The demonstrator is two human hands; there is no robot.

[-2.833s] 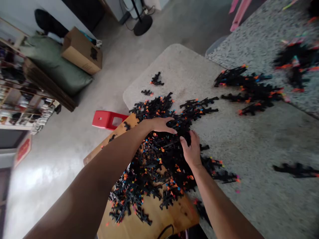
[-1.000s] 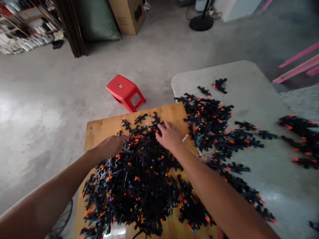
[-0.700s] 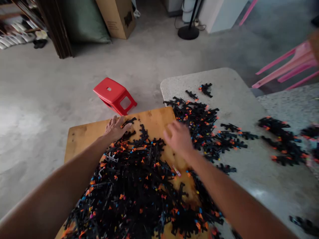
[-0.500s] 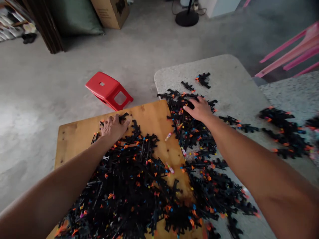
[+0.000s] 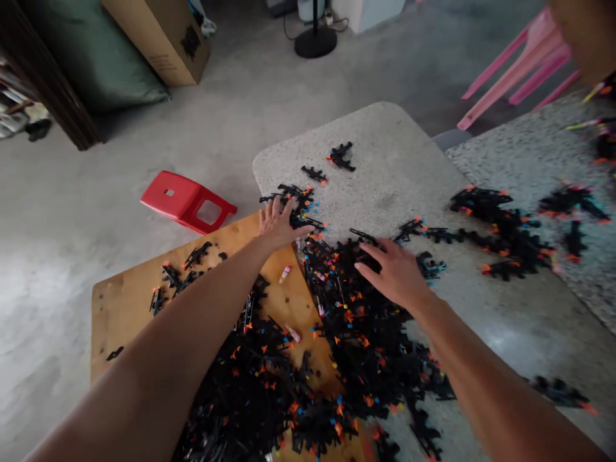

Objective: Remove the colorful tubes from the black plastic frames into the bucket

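Note:
My left hand (image 5: 280, 224), fingers spread, reaches over the far corner of the wooden board (image 5: 108, 314) and touches small black toy guns (image 5: 293, 191) beyond its edge. My right hand (image 5: 397, 273) lies on the pile of black toy guns (image 5: 380, 340) on the speckled stone table (image 5: 385, 144); its thumb and fingers are apart, and nothing shows gripped in it. Orange, blue and yellow bits dot the toy guns. A second heap of toy guns (image 5: 240, 391) covers the near part of the board, partly behind my left forearm.
More toy guns (image 5: 505, 224) lie at the right. Small printed tubes (image 5: 292, 332) lie on the board. Beyond are a red stool (image 5: 178, 196), a pink plastic stool (image 5: 522, 58), a cardboard box (image 5: 163, 45) and a black stand base (image 5: 315, 42). Part of another person, blurred, shows at upper right.
My left hand has moved right from the board's far part to its corner by the stone table. My right hand has come nearer, down the pile. The view has shifted right.

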